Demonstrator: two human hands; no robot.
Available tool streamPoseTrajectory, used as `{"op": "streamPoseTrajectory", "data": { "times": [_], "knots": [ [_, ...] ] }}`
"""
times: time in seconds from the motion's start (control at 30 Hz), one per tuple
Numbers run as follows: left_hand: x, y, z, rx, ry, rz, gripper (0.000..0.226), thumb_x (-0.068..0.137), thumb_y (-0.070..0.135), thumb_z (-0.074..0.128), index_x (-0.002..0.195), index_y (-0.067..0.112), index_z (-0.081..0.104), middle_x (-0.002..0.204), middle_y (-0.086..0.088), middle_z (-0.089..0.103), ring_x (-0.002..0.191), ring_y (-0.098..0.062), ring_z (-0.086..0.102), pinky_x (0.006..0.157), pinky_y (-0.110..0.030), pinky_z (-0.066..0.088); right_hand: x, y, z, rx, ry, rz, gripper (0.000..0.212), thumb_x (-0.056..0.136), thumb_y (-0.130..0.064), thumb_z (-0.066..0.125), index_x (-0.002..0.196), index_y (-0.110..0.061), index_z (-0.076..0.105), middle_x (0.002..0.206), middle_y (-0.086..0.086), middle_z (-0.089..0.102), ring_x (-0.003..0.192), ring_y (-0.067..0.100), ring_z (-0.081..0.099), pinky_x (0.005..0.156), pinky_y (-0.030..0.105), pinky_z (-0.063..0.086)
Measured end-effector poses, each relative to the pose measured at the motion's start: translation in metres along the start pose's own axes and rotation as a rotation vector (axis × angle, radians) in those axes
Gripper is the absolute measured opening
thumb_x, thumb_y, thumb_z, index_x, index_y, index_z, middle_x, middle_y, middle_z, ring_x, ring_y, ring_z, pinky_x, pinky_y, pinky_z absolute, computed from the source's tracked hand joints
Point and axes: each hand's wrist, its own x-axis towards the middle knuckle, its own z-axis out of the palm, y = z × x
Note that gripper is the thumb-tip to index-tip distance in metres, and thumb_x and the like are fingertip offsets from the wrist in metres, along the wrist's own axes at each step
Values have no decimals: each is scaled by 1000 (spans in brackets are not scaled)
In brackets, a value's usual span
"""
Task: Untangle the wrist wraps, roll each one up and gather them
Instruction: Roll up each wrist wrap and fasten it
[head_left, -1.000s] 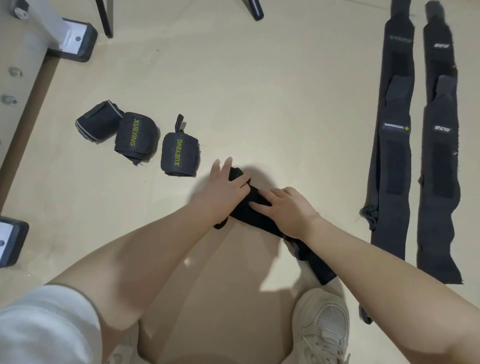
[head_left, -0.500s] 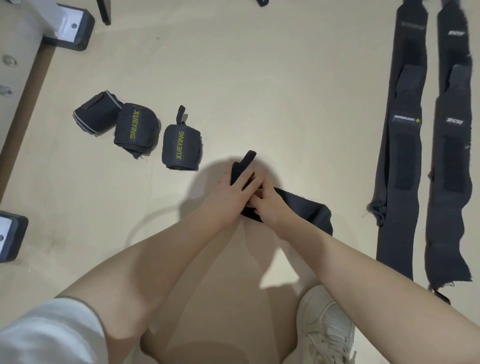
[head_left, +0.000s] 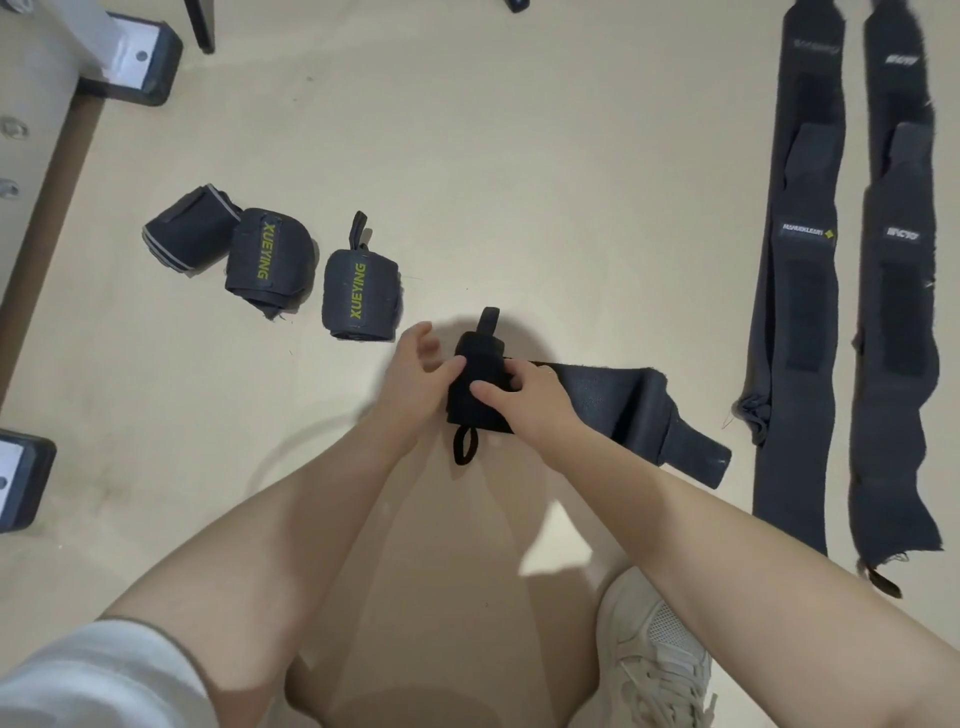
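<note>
Both hands grip a half-rolled dark grey fabric wrist wrap (head_left: 613, 400) on the beige floor (head_left: 519, 182): left hand (head_left: 415, 379) beside the roll, right hand (head_left: 524, 400) over it; three rolled wraps (head_left: 270, 260) lie left, two flat wraps (head_left: 852, 291) right

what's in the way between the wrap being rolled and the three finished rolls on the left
Nothing visible. Bare floor separates the half-rolled wrap, held by the left hand and right hand, from the nearest finished roll. Its loose tail trails right, away from them.
</note>
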Motion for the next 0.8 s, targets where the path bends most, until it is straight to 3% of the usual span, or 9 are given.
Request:
{"op": "streamPoseTrajectory", "data": {
  "times": [0.1, 0.17, 0.23, 0.37, 0.5, 0.6, 0.7, 0.8],
  "knots": [
    [2, -5, -4, 19, -109, -161, 40, 93, 26, 58, 127, 5, 52, 111, -4, 63, 100, -17, 60, 79, -24, 49, -6, 0, -5, 51, -21, -23, 39, 88, -27, 62, 125, -17, 53, 103, 0, 60, 98, 17, 59, 83, 26, 49],
    [1, 3, 1, -40, -204, -208, 32, 94, 24, 57, 116, 2, 58, 95, -5, 67, 85, -16, 65, 75, -24, 54, -11, 3, -13, 123, -21, -16, 37, 91, -19, 59, 126, -17, 47, 97, -5, 59, 93, 12, 59, 74, 17, 46],
    [1, 11, 10, -20, -247, -232, 26, 91, 23, 61, 107, 3, 58, 94, -8, 66, 78, -15, 64, 69, -23, 54, -16, 8, -20, 63, 20, -52, 31, 93, -14, 55, 123, -14, 47, 97, -6, 60, 92, 11, 57, 71, 13, 43],
    [5, 16, 45, 254, -248, -232, 29, 80, 30, 73, 97, 11, 59, 88, -5, 65, 78, -20, 64, 69, -33, 56, -18, 32, -39, -353, 232, -146, 21, 90, -11, 56, 110, -6, 54, 105, 6, 58, 93, 19, 55, 79, 29, 44],
    [9, 14, 78, 359, -93, -237, 52, 67, 47, 75, 100, 13, 54, 92, -1, 62, 83, -20, 61, 74, -33, 54, -16, 43, -57, -476, 205, -154, 24, 91, -11, 52, 114, -10, 58, 112, 7, 59, 105, 24, 55, 87, 35, 44],
    [10, 15, 91, 311, -36, -294, 76, 54, 54, 73, 110, 10, 47, 99, -2, 62, 84, -21, 63, 73, -34, 55, -19, 38, -59, -233, 110, -121, 33, 91, -1, 42, 119, -8, 58, 111, 1, 61, 105, 16, 56, 83, 22, 41],
    [7, 14, 100, 328, -1, -316, 75, 69, 51, 72, 116, 7, 34, 114, -8, 53, 103, -28, 57, 87, -41, 51, -20, 31, -59, 190, 75, 16, 29, 92, -6, 45, 119, -11, 55, 112, 1, 63, 103, 13, 57, 82, 21, 45],
    [4, 14, 102, 192, -45, -387, 81, 79, 66, 46, 132, 6, 36, 132, -10, 47, 117, -30, 50, 99, -44, 43, -16, 26, -60, 103, 86, 2, 29, 90, -19, 55, 119, -13, 54, 110, -1, 61, 102, 14, 59, 91, 30, 48]
  ]
}}
